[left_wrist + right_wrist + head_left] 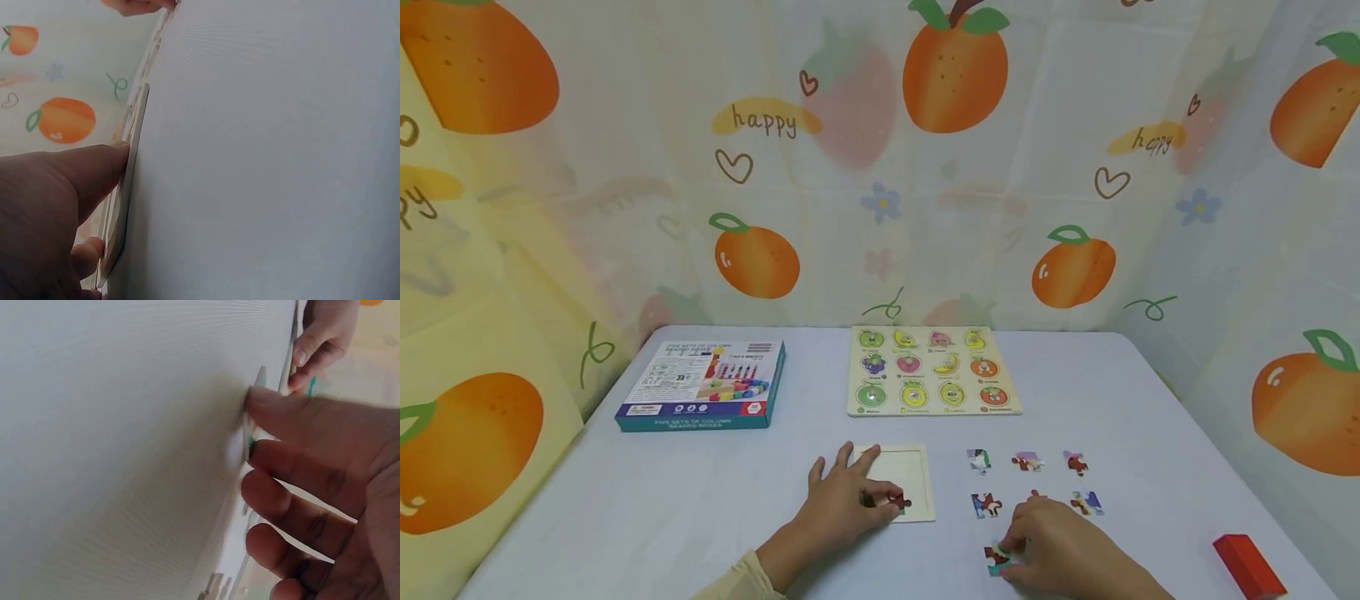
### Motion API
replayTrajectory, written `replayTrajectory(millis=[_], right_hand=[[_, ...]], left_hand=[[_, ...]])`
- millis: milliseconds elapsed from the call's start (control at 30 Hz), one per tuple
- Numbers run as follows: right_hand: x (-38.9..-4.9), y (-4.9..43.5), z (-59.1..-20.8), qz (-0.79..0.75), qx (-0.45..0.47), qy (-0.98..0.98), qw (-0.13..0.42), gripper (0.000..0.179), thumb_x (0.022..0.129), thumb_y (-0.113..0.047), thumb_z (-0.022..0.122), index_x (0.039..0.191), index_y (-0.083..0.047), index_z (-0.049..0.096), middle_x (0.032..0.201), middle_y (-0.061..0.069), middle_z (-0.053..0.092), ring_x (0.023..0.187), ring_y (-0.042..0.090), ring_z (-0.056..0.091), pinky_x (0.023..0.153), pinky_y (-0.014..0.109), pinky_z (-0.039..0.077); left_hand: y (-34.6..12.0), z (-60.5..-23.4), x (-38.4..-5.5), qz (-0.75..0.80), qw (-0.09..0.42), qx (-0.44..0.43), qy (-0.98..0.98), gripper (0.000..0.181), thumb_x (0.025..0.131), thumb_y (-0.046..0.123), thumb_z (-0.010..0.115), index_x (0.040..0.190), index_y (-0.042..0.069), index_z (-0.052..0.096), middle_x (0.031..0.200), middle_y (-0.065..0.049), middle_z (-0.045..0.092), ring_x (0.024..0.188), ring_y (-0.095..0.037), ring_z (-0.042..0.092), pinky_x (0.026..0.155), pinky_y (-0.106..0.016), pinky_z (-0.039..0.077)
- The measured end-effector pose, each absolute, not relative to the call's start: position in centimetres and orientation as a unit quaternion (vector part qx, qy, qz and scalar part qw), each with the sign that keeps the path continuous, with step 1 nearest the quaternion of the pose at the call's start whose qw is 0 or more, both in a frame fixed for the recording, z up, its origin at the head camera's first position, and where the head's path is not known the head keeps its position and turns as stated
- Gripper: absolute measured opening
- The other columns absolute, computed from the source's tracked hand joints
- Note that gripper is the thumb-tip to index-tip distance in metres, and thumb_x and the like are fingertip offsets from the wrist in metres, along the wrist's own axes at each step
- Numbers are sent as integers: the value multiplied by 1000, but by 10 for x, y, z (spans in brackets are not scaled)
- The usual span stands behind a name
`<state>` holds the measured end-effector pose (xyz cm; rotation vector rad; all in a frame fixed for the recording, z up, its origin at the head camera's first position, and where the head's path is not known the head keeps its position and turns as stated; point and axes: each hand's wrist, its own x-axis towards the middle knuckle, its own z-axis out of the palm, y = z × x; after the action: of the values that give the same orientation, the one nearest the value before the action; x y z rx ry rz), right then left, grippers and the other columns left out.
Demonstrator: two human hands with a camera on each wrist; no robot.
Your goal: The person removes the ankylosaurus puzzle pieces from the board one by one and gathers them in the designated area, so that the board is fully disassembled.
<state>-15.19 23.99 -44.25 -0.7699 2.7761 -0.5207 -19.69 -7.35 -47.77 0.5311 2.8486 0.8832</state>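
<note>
My left hand (842, 496) is over the square wooden puzzle tray (927, 483), its thumb and index finger pinching a brown jigsaw piece (904, 502) at the tray's lower part. In the left wrist view the thumb (103, 165) lies against the tray's edge. To the right, my right hand (1056, 542) pinches another jigsaw piece (995, 558), brown and teal, low at the table; the right wrist view shows that piece (261, 378) edge-on between thumb and index finger. Around it lie several loose pieces, among them a brown-and-blue piece (985, 504); one is partly hidden behind the right hand.
Farther back lies a fruit picture board (934, 372). A boxed bead set (703, 385) rests at the back left, and a red block (1249, 567) near the front right corner. A fruit-print cloth (880, 242) hangs behind and beside the white table.
</note>
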Motion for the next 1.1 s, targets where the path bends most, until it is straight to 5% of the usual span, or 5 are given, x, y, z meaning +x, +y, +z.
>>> replayTrajectory(millis=[300,600,833,1100], right_hand=[[-169,220,-425,-244,-273,924,112,13,77,-27,83,86,-19,77,70,-22,55,65,1,49,57,24,43],[-199,143,-430,-214,-308,925,62,15,85,-19,74,96,-9,78,73,-16,61,64,1,50,59,23,44],[-208,125,-440,-196,-296,932,75,3,80,-15,77,80,-13,79,69,-16,64,66,1,51,63,27,45],[-209,121,-437,-185,-296,935,67,14,81,-17,76,67,-18,74,60,-19,56,61,3,46,59,26,42]], left_hand=[[-79,-478,-197,303,64,198,930,25,92,42,66,114,36,74,153,-7,38,143,-46,14,102,-74,1],[-79,-481,-198,305,44,200,930,26,89,40,71,114,37,74,151,-8,42,142,-47,17,102,-74,3],[-88,-479,-194,301,47,204,930,32,89,49,67,116,33,74,150,-8,43,141,-47,22,104,-71,11],[-99,-475,-192,275,24,180,944,27,83,50,73,105,35,78,145,-9,49,138,-45,30,106,-66,21]])
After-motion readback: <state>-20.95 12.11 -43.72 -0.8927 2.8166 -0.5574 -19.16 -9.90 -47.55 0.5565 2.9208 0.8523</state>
